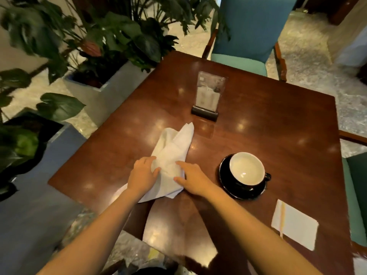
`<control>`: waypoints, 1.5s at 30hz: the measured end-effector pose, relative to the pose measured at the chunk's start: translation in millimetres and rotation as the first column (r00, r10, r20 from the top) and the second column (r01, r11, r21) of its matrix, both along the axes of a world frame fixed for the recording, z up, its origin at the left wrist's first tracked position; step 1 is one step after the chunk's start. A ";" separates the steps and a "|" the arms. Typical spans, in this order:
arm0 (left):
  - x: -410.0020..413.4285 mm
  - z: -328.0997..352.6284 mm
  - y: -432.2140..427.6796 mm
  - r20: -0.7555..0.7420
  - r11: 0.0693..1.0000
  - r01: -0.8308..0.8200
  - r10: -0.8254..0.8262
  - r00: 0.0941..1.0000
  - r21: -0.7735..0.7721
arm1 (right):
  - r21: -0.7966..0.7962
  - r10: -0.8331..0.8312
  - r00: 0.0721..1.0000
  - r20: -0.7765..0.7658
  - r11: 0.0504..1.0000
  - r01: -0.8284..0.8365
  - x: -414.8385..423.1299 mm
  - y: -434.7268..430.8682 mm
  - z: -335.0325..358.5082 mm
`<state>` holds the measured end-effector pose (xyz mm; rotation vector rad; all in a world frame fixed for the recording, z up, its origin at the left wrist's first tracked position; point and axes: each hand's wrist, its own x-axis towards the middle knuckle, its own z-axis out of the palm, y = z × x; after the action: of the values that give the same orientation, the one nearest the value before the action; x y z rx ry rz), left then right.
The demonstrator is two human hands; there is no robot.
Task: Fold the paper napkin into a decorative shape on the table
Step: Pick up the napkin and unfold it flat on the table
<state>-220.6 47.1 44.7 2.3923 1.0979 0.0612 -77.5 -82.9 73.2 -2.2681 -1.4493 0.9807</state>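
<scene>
Left hand (pixel 143 175) pressed flat on the napkin (pixel 172 155), fingers together over its near left edge. Between the two hands, napkin lying on the table (pixel 278 120), long axis running away from the grip, up and slightly right, two points at the far end. Right hand (pixel 193 181) spread, fingertips pinning the near right fold. Both equally near; next crease probably made lengthwise. Just right of that hand, cup (pixel 247 168) on saucer (pixel 225 175).

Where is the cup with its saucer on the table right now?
In the head view the cup stands on its black saucer on the right half of the table, just right of the right hand and nearer than the menu stand.
</scene>
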 end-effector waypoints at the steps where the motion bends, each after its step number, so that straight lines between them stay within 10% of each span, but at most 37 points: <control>1: -4.0 -1.8 0.6 -0.013 1.000 -0.016 0.016 1.000 -0.021 | -0.027 0.006 1.000 0.027 1.000 -0.006 -8.9 6.0 -8.9; 6: -21.6 -7.4 -0.8 -0.028 0.977 -0.095 0.091 0.995 -0.189 | 0.041 -0.063 0.977 0.202 0.998 0.055 -40.2 8.1 -33.5; 18: -9.5 1.3 4.3 0.033 0.911 -0.034 0.052 0.998 -0.412 | -0.020 -0.078 0.982 -0.172 0.997 0.076 -29.1 20.2 -10.3; 31: 26.3 109.3 32.1 0.381 0.918 0.375 -0.303 0.873 -0.129 | 0.232 0.026 0.995 0.097 0.971 -0.048 25.2 53.7 62.3; 36: 11.4 133.7 74.0 -0.083 0.833 0.493 -0.526 0.846 -0.250 | 0.435 -0.085 0.990 0.114 0.900 0.027 40.4 60.7 99.0; 39: -7.8 137.2 104.8 -0.167 0.856 0.437 -0.491 0.855 -0.275 | 0.408 -0.079 0.966 0.246 0.913 -0.029 55.6 60.5 104.9; 45: -39.0 169.8 142.4 0.129 0.943 0.243 -0.218 0.967 -0.227 | 0.121 0.046 0.875 0.483 0.986 -0.118 80.4 42.4 85.3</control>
<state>-259.5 189.6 214.5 2.2526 0.7261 -0.0295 2.9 -40.5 158.6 -2.4606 -1.7510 0.3131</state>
